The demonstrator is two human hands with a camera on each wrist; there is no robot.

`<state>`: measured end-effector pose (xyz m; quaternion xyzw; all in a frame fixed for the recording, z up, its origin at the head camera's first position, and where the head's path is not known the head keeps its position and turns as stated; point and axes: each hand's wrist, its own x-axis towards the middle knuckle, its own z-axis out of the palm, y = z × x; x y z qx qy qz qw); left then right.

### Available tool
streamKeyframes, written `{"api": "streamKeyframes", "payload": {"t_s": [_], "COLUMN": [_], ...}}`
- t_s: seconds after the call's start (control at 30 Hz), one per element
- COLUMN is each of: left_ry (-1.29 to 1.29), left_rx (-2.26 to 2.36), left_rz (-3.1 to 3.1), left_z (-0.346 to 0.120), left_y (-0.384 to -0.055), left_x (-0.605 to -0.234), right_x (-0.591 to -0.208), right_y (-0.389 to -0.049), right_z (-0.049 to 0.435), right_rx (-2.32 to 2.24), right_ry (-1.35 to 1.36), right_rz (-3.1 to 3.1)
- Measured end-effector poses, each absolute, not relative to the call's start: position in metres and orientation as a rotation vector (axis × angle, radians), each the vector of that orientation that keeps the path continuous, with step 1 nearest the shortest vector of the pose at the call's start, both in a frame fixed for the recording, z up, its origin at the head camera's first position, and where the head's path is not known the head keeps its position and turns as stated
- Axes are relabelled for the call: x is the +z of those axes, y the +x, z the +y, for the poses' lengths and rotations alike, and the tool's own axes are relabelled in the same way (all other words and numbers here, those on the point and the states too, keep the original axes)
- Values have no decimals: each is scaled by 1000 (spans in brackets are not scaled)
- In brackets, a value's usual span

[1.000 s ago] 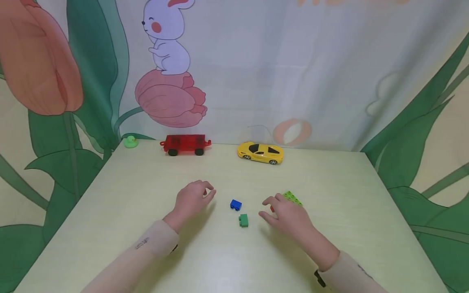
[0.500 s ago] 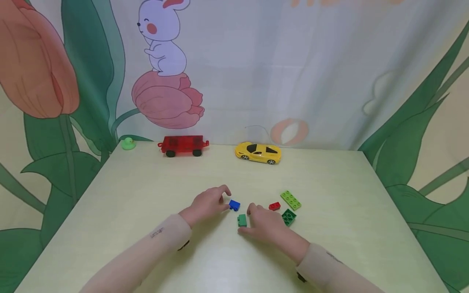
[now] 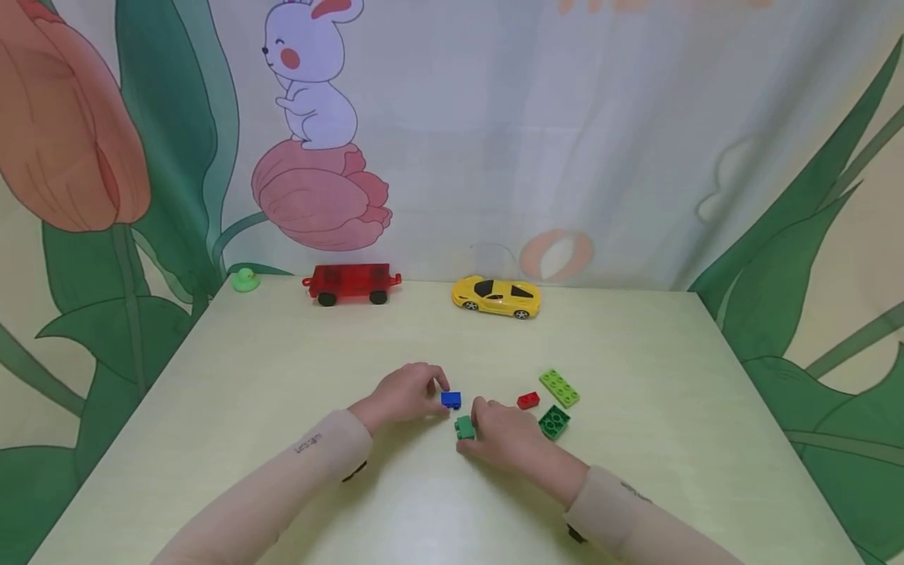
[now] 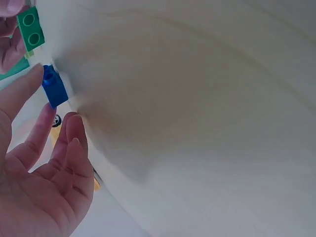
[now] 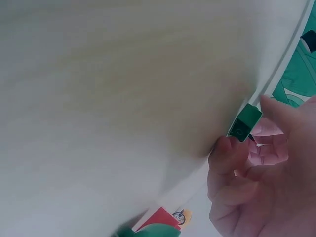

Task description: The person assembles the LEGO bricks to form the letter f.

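Note:
My left hand (image 3: 404,394) pinches a small blue toy brick (image 3: 451,400) between thumb and index finger. The left wrist view shows one stud end of this blue brick (image 4: 56,92), with the other fingers loosely bent below it. Just nearer to me, my right hand (image 3: 510,436) holds a green toy brick (image 3: 464,428) by thumb and index finger. Its studs point left, toward the blue brick, and the two bricks are apart. In the right wrist view the green brick (image 5: 247,120) sits between the thumb and fingertip. Part of each brick is covered by fingers.
Right of my right hand lie a red brick (image 3: 528,400), a dark green brick (image 3: 554,422) with its hollow side up and a lime plate brick (image 3: 559,388). Along the back edge stand a green duck (image 3: 245,280), a red wagon (image 3: 351,284) and a yellow car (image 3: 497,297).
My left hand has moved right to the blue brick and taken hold of it, turning it slightly. My right hand has come left from beside the red brick and grasped the green brick.

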<state>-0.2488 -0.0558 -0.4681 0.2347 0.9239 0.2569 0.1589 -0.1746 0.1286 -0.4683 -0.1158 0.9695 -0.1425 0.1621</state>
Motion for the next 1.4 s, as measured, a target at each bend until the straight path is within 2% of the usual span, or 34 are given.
{"api": "streamKeyframes", "payload": {"t_s": [0.33, 0.63, 1.1, 1.4], "left_ry": [666, 772, 659, 530], "left_rx": [719, 600, 783, 860], "left_rz": [2691, 2803, 2637, 2559], "left_z": [-57, -60, -69, -75], "left_y": [-251, -249, -252, -251], "left_x": [-472, -474, -472, -464], "right_x": [-468, -459, -460, -456], "right_y": [-179, -176, -185, -190], "right_z": [128, 131, 133, 135], "right_rx": [-385, -453, -425, -467], "right_ry": [-367, -448, -622, -539], "right_rz": [2773, 2763, 2792, 2736]}}
